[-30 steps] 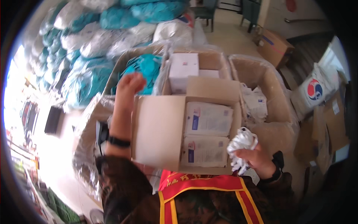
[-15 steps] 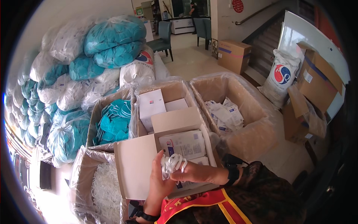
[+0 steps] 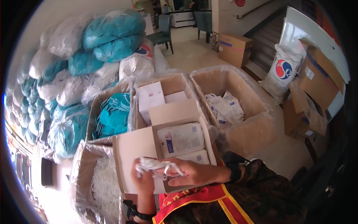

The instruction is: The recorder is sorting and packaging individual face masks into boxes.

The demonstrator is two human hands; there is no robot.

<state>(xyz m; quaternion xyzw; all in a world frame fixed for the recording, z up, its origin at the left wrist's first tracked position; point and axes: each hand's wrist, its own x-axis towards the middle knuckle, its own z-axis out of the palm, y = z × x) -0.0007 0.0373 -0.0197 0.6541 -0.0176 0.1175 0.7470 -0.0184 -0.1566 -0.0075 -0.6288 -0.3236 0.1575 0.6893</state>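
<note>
Over the open white carton [image 3: 135,164], my hands are together around a bundle of thin, looped white bands [image 3: 152,164]. My left hand [image 3: 143,183] is closed around the left end of the bundle. Pinched in my right hand [image 3: 194,172] is its right end, with one loop standing up by the fingers. Beneath my hands, the carton holds stacks of flat white printed packets [image 3: 181,138]. Its flaps are folded outward, and my right hand covers part of the nearer stack.
Plastic-lined bins surround the carton: one of teal pieces [image 3: 112,115], one of pale thin bands [image 3: 106,183], one of white packets [image 3: 225,106], one with white boxes [image 3: 151,95]. Filled clear bags [image 3: 113,30] pile up left. A white sack [image 3: 279,72] and brown cartons [image 3: 320,80] stand right.
Both hands and the white bands have moved left, toward the carton's left flap. The bundle now stretches sideways between my hands, and more of the nearer packet stack shows.
</note>
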